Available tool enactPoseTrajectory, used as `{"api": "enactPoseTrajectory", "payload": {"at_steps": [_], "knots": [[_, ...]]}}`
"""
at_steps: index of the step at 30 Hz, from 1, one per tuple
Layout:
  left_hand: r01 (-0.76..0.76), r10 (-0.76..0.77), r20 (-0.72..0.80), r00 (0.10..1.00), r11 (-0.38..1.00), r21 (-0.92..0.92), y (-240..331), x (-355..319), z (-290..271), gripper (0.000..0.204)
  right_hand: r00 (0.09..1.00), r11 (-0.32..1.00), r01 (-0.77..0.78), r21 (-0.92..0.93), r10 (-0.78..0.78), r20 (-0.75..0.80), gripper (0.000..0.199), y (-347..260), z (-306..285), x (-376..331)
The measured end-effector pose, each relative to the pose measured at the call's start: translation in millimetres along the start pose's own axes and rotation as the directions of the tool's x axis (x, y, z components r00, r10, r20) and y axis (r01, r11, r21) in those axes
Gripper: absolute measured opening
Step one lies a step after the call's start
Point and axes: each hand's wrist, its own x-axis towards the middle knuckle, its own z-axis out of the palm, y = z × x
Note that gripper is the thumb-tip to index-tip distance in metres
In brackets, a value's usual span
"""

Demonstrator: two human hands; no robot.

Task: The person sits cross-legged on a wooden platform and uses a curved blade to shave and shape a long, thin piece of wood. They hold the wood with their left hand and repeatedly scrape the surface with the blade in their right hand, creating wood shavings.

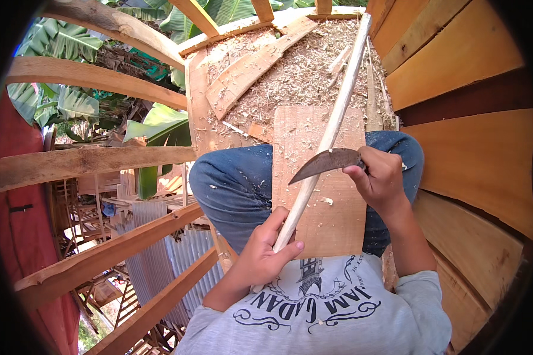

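A long, pale peeled stick [336,120] runs slantwise from my lap up to the far right. Its near end is in my left hand [265,248], which is closed around it. My right hand [382,177] grips the handle of a knife with a curved, dark blade [327,164]. The blade lies across the stick at about its middle, its point to the left; whether the edge touches the wood I cannot tell. Beneath the stick, a flat wooden board [337,222] rests over my thighs, with a few curled shavings on it.
Wood shavings [302,65] cover the floor ahead, with a loose plank [254,68] lying among them. Slatted wooden rails [95,168] stand on the left, before banana leaves and corrugated sheets [154,257]. A plank wall [474,160] rises close on the right.
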Motion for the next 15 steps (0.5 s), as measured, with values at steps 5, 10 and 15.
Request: {"api": "enactPoseTrajectory", "payload": {"at_steps": [5,10,15], "knots": [[-0.057,0.051,0.054,0.997,0.991,0.123,-1.8,0.7,-2.8,0.020,0.941,0.954,0.284,0.092,-0.296,0.164,0.047,-28.5,9.3,-8.3],[0.064,-0.062,0.031,0.998,0.996,-0.064,0.6,7.4,0.5,0.043,0.998,0.993,0.027,0.114,-0.033,0.053,0.047,-7.9,12.3,4.4],[0.062,-0.059,0.024,0.998,0.993,-0.097,2.4,-0.1,-4.1,0.020,1.000,0.999,0.007,-0.042,-0.006,0.023,0.048,20.5,-0.8,23.1]]}}
